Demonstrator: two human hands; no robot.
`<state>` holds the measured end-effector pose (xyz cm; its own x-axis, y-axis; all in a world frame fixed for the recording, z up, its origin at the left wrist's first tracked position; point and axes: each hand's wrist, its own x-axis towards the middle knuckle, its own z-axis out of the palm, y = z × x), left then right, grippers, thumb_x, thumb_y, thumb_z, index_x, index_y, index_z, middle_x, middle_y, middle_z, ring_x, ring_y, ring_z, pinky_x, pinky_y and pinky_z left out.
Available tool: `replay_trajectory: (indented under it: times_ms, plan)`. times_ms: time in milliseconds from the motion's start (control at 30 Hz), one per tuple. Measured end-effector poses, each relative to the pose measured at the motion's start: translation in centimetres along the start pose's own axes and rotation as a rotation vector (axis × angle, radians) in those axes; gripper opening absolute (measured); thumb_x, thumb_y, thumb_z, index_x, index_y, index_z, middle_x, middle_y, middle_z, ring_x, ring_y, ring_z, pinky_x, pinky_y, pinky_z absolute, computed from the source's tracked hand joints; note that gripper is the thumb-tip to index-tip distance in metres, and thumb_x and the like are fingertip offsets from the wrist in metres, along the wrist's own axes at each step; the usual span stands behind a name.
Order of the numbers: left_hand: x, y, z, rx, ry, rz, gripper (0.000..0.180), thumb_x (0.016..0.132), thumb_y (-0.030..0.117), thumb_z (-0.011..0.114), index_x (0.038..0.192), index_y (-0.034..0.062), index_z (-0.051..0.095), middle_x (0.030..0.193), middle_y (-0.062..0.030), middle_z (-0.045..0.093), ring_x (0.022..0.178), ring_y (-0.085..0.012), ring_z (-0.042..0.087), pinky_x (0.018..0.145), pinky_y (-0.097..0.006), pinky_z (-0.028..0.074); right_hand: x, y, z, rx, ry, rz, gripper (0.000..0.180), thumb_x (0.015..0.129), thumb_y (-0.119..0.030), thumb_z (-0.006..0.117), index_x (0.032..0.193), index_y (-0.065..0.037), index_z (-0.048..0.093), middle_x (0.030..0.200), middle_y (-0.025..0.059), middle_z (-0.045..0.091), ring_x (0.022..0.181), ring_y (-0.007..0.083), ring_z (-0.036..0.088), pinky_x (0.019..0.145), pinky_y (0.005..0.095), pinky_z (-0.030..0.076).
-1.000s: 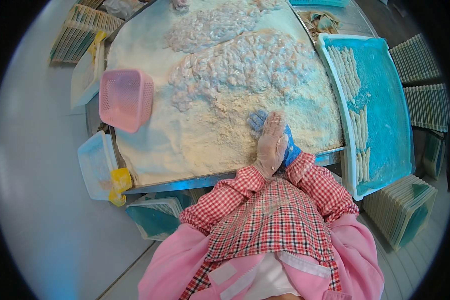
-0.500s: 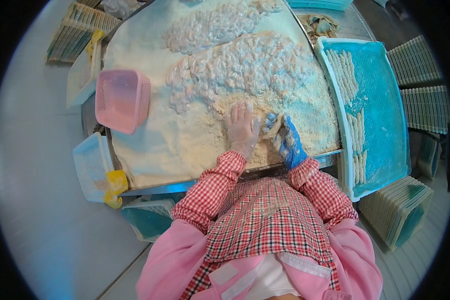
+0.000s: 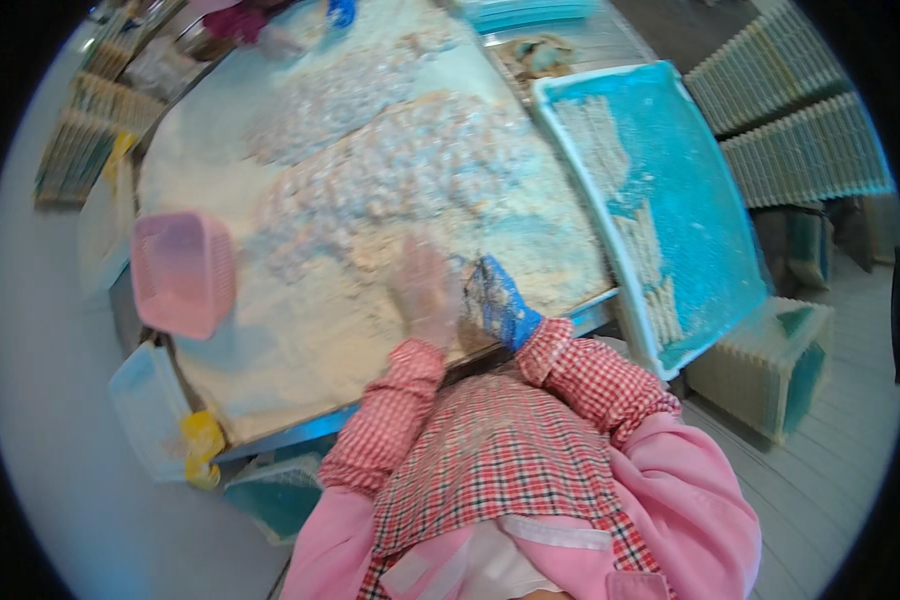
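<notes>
My left hand (image 3: 427, 290), in a clear thin glove, lies flat over the floury near part of the table, fingers stretched forward and blurred. Beside it, my right hand (image 3: 500, 305), in a blue glove caked with flour, rests on its side with curled fingers. Whatever is in them, I cannot make out. Just beyond both hands is a mound of loose flour (image 3: 375, 250). Farther back, wet pale meat pieces (image 3: 390, 165) spread in a broad heap. To the right, a white-rimmed teal tray (image 3: 705, 230) holds rows of floured strips (image 3: 638, 240).
A pink basket (image 3: 185, 275) stands at the table's left edge, with a pale bin (image 3: 150, 405) and yellow cloth (image 3: 202, 448) below it. Stacked trays (image 3: 760, 365) stand at the right. Another person's blue-gloved hand (image 3: 340, 12) shows at the far edge.
My view has swung, so the table appears shifted left and tilted. The left hand has blurred with motion. Another person's hand has come into view at the far edge.
</notes>
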<state>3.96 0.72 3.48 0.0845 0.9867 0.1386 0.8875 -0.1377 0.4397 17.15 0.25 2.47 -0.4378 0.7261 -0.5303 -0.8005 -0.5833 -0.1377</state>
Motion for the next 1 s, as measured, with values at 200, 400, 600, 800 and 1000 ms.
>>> replay_trajectory:
  times_ms: [200, 400, 600, 800, 1000]
  plan:
    - [-3.2, -4.2, -2.1, 0.342, -0.137, 0.079, 0.061, 0.094, 0.042, 0.048, 0.144, 0.0091, 0.038, 0.152, -0.0173, 0.029, 0.143, -0.0329, 0.021, 0.117, -0.046, 0.014, -8.6, -10.5, 0.7, -0.531, 0.373, -0.214, 0.038, 0.098, -0.044, 0.050, 0.108, -0.009, 0.061, 0.074, -0.0035, 0.055, 0.055, 0.0084, 0.049, 0.049, 0.0246, 0.047]
    - [1.8, -8.4, -4.5, 0.118, 0.133, -0.285, 0.042, 0.084, 0.026, 0.067, 0.121, 0.0069, 0.058, 0.129, -0.0174, 0.052, 0.122, -0.0345, 0.045, 0.103, -0.044, 0.036, -14.8, -27.4, -8.6, -0.880, 0.822, -0.579, 0.058, 0.095, -0.060, 0.044, 0.117, -0.009, 0.057, 0.095, 0.0034, 0.060, 0.075, 0.0109, 0.055, 0.059, 0.0280, 0.048]
    - [4.8, -9.2, -4.7, 0.370, 0.056, -0.380, 0.031, 0.080, 0.030, 0.071, 0.100, 0.0072, 0.067, 0.111, -0.0122, 0.060, 0.105, -0.0308, 0.056, 0.093, -0.043, 0.043, -12.7, -31.0, -9.1, -0.812, 0.604, -0.476, 0.079, 0.094, -0.066, 0.035, 0.147, -0.007, 0.034, 0.150, 0.0178, 0.034, 0.138, 0.0315, 0.032, 0.115, 0.0485, 0.020]
    - [4.4, -11.9, -3.9, 0.266, -0.005, -0.357, 0.025, 0.085, 0.025, 0.064, 0.103, 0.0067, 0.067, 0.105, -0.0115, 0.063, 0.104, -0.0291, 0.057, 0.087, -0.039, 0.046, -15.2, -31.7, -8.2, -1.142, 0.611, -0.285, 0.084, 0.091, -0.073, 0.027, 0.147, -0.010, 0.034, 0.145, 0.0178, 0.042, 0.131, 0.0353, 0.042, 0.110, 0.0521, 0.029]
    - [3.6, -8.7, -5.2, -0.165, 0.069, -0.578, 0.019, 0.087, 0.020, 0.060, 0.095, 0.0047, 0.068, 0.090, -0.0136, 0.066, 0.081, -0.0312, 0.062, 0.071, -0.039, 0.048, -12.4, -35.2, -7.5, -1.299, 0.665, -0.346, 0.077, 0.095, -0.066, 0.029, 0.147, -0.010, 0.034, 0.143, 0.0147, 0.045, 0.127, 0.0316, 0.046, 0.107, 0.0494, 0.034]
